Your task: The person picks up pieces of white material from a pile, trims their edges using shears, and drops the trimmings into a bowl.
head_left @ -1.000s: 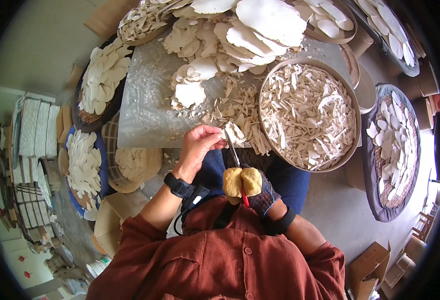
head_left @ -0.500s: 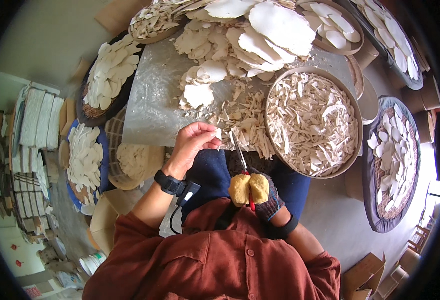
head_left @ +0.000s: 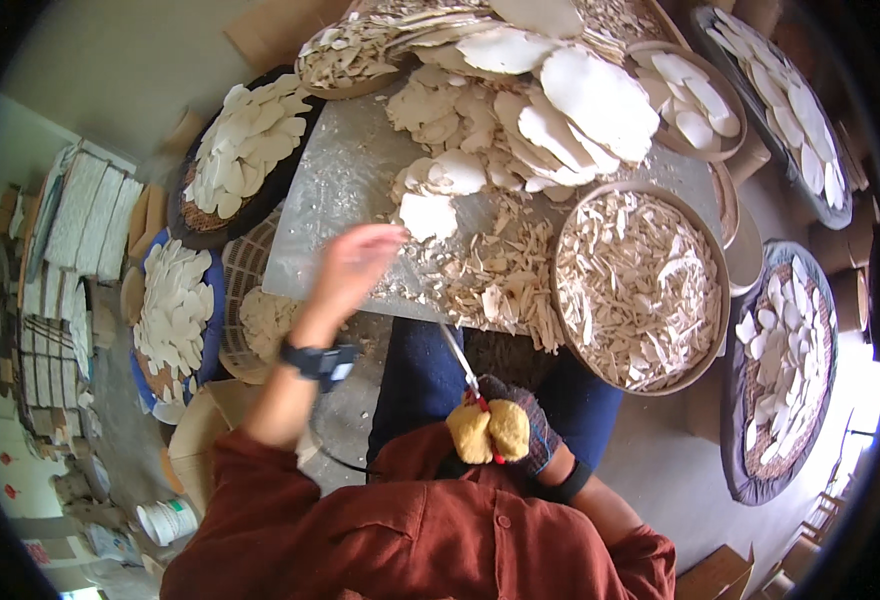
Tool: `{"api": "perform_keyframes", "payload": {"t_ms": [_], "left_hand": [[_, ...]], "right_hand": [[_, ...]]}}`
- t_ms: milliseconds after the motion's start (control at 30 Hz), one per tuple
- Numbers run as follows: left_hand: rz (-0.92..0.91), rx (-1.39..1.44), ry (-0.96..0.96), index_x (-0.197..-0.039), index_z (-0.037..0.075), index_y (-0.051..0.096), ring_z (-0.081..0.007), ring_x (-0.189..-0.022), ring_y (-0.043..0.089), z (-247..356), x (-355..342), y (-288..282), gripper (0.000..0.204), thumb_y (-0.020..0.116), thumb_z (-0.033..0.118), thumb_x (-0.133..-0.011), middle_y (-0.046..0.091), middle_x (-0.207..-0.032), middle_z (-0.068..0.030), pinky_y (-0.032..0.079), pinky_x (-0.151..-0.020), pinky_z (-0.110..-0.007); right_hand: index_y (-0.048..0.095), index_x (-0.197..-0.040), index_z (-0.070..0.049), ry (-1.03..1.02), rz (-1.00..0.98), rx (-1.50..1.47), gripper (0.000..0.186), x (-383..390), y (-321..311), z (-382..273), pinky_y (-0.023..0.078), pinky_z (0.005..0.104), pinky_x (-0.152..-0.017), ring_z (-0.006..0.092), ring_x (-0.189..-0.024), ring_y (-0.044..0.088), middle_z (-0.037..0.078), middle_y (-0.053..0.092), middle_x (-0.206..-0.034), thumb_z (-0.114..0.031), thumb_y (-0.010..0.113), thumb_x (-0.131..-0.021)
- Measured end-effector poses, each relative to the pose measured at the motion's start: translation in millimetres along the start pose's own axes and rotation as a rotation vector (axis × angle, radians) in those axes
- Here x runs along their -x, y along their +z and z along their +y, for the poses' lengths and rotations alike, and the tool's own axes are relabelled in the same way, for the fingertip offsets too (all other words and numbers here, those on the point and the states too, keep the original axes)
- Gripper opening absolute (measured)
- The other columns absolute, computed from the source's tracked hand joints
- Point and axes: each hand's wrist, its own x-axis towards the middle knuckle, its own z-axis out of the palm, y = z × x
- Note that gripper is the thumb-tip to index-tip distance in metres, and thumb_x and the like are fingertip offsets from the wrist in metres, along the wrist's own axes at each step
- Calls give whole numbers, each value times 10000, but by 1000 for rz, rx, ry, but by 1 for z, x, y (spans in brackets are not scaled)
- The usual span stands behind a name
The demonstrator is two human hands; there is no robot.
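Note:
My right hand [head_left: 534, 432], in a dark knitted glove, is closed on scissors [head_left: 453, 350]. Their handles are red with thick yellow padding, and the long metal blades point up and left toward the table's near edge. My bare left hand [head_left: 352, 268] is blurred over the left part of the metal table [head_left: 322, 180]; its fingertips reach beside a pale dried slice [head_left: 427, 215], and whether they hold anything does not show. Narrow pale strips [head_left: 505, 285] lie loose along the near edge. At their right stands a round tray [head_left: 724, 300] heaped with similar strips.
A tall pile of large pale slices [head_left: 600, 95] fills the table's far side. More trays of slices stand around: a blue-rimmed one [head_left: 218, 300] and a dark-rimmed one [head_left: 182, 195] at left, another [head_left: 735, 440] at right. A cardboard box [head_left: 205, 430] is at my left.
My left hand has moved up and left from beside the blades, and the small white piece in its fingers no longer shows. The scissors have dropped slightly; the whole view has shifted.

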Motion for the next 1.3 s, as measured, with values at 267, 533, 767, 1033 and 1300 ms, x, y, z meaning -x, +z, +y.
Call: {"api": "perform_keyframes", "payload": {"t_ms": [267, 533, 767, 1033, 1300], "left_hand": [[-550, -162, -3, -1024, 23, 655, -216, -979, 627, 10, -32, 118, 235, 634, 203, -875, 661, -1025, -99, 493, -861, -337], [273, -578, -142, -932, 35, 613, -308, -826, 633, -62, -135, 61, 280, 708, 245, -772, 658, -888, -153, 498, -705, -395], [145, -641, -107, -857, 11, 567, -309, -754, 644, -57, -145, 58, 317, 756, 220, -712, 652, -792, -150, 505, -664, -397], [-106, 238, -355, -1011, 23, 498, -166, -672, 650, 8, -48, 54, 181, 599, 94, -879, 664, -892, -174, 527, -587, -256], [62, 726, -499, -1037, 18, 533, -184, -758, 670, 26, 15, 85, 225, 653, 108, -869, 677, -924, -142, 554, -676, -281]], "right_hand": [[591, -1038, -47, 144, -16, 215, 227, 0, -3, -37, 512, 320, -762, 237, -870, 653, 104, 650, -930, -128, 622, -827], [586, -1033, -42, 33, -82, 413, 257, -12, -7, -34, 523, 350, -736, 314, -836, 656, 152, 638, -891, -177, 607, -815], [586, -1056, -87, -89, -117, 518, 317, -4, -1, -41, 517, 392, -636, 325, -794, 646, 153, 617, -917, -283, 575, -808], [583, -1062, -97, -9, -48, 461, 313, 2, 0, -40, 521, 393, -652, 325, -790, 649, 138, 629, -871, -281, 584, -808], [564, -1115, 16, -142, -32, -728, 381, -3, 9, 5, 503, 369, -864, 231, -946, 628, 116, 623, -1071, -279, 639, -886]]}}
